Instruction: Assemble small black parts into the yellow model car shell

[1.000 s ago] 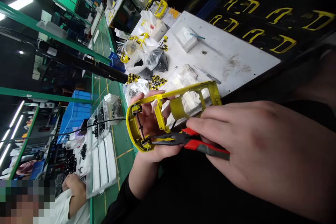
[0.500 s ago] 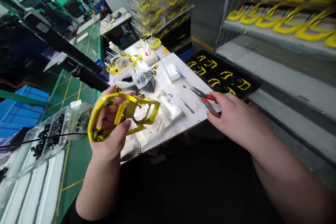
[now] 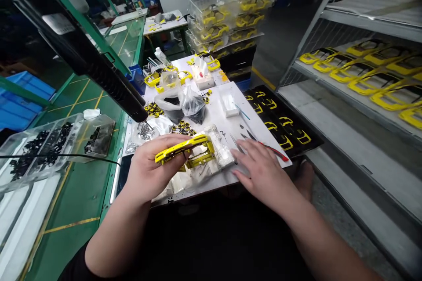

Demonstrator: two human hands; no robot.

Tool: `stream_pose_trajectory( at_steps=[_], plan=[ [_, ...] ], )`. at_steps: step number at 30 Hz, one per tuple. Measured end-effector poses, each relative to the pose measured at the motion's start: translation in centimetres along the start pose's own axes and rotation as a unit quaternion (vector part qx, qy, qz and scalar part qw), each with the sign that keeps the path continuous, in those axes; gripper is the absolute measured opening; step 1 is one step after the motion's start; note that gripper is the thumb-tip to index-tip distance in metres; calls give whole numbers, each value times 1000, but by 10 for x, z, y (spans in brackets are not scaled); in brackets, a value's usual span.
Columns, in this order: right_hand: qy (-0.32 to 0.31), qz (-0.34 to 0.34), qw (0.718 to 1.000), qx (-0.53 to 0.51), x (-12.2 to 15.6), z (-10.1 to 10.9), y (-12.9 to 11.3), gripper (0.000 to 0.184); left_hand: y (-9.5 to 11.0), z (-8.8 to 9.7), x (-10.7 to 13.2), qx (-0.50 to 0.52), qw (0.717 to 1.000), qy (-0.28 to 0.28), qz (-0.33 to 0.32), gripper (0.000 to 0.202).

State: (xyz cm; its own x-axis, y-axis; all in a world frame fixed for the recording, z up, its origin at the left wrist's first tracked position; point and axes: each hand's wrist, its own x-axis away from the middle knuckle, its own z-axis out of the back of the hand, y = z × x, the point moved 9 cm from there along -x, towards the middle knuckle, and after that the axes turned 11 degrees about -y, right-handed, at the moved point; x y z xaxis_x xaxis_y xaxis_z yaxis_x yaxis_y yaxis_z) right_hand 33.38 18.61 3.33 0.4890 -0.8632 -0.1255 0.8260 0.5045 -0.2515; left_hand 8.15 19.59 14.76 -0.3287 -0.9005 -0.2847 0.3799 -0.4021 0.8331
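My left hand (image 3: pixel 150 171) grips a yellow plastic frame (image 3: pixel 186 151) and holds it edge-on just above the white work board (image 3: pixel 257 131). Fingers spread, my right hand (image 3: pixel 259 169) lies flat over the board's near right corner with nothing in it. Red-handled pliers (image 3: pixel 268 146) lie on the board just beyond its fingertips. Metal tweezers (image 3: pixel 235 142) lie beside the fingers. White plastic bags (image 3: pixel 217 149) sit under and behind the frame.
Bags of small black parts (image 3: pixel 183 105) and more yellow pieces crowd the back of the board. A black tray of yellow parts (image 3: pixel 280 123) lies to the right, wire shelves with yellow frames (image 3: pixel 369 74) beyond. Clear trays of black parts (image 3: pixel 42 149) stand left. A black bar (image 3: pixel 99 70) overhangs.
My right hand has laid the pliers on the board and now rests flat beside them. My left hand has lowered and turned the yellow frame edge-on. The view has swung upright.
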Motion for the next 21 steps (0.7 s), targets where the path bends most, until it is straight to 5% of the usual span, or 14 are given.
stream_pose_trajectory(
  at_steps=[7, 21],
  plan=[
    [-49, 96, 993, -55, 4, -12, -35, 17, -5, 8, 8, 39, 999, 9, 18, 19],
    [-34, 80, 992, -97, 3, -13, -31, 19, 11, -2, -6, 38, 995, -84, -48, 21]
  ],
)
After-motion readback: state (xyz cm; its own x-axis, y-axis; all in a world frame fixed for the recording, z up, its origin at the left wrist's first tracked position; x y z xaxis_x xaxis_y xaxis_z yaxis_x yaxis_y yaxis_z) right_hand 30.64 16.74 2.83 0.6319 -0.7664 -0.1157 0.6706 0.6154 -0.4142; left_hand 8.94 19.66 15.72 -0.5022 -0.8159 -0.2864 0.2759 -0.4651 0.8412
